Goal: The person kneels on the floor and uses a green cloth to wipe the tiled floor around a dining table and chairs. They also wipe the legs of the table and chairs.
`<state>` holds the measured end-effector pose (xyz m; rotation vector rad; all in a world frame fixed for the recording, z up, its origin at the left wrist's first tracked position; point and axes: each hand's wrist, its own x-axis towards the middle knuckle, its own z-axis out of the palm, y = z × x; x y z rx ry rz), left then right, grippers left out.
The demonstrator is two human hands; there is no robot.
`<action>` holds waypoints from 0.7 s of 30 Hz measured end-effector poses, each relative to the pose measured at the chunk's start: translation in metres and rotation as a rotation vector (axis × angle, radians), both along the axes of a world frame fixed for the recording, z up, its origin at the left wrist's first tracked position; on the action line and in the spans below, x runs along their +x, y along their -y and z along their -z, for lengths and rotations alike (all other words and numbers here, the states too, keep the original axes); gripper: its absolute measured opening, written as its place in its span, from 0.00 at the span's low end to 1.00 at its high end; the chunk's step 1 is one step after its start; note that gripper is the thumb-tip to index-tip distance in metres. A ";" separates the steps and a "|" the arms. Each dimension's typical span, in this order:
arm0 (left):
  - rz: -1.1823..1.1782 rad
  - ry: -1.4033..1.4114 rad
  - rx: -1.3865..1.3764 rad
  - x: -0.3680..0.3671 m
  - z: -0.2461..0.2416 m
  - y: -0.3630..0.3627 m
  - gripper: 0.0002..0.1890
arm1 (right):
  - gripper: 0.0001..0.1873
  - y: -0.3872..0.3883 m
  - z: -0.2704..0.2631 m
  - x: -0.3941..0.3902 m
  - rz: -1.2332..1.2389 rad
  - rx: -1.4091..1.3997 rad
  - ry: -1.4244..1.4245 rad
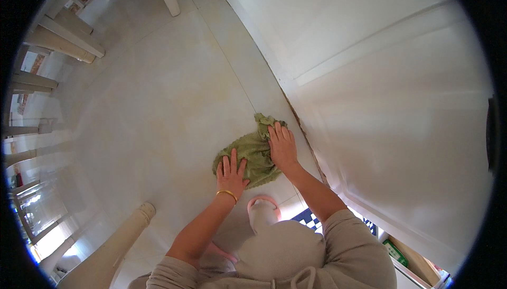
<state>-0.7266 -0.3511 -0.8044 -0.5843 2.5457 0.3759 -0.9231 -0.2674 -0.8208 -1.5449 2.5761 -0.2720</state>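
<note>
A crumpled olive-green cloth lies spread on the pale tiled floor, close to the foot of a white panelled surface. On its near left part my left hand rests palm down, fingers spread, with a gold-coloured bangle at the wrist. My right hand presses on the cloth's right side, near the panel's base. Its fingers point away from me and lie close together. Whether they grip any of the fabric is hidden. The cloth's far end is bunched up beyond the right fingertips.
The white panelled surface rises along the right. A cream furniture leg stands near at left, and several more legs are farther off. Below me are a pink slipper, a blue-and-white checked patch and, at lower right, an open drawer.
</note>
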 end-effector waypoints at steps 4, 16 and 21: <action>-0.016 -0.054 -0.016 -0.001 0.007 -0.001 0.40 | 0.24 0.021 0.004 -0.017 0.017 -0.114 -0.046; -0.024 -0.038 -0.025 -0.001 0.008 -0.005 0.40 | 0.26 0.009 0.012 -0.009 0.020 -0.018 0.049; -0.082 -0.157 -0.022 0.002 0.017 -0.003 0.39 | 0.29 0.075 0.014 0.006 -0.021 -0.125 0.137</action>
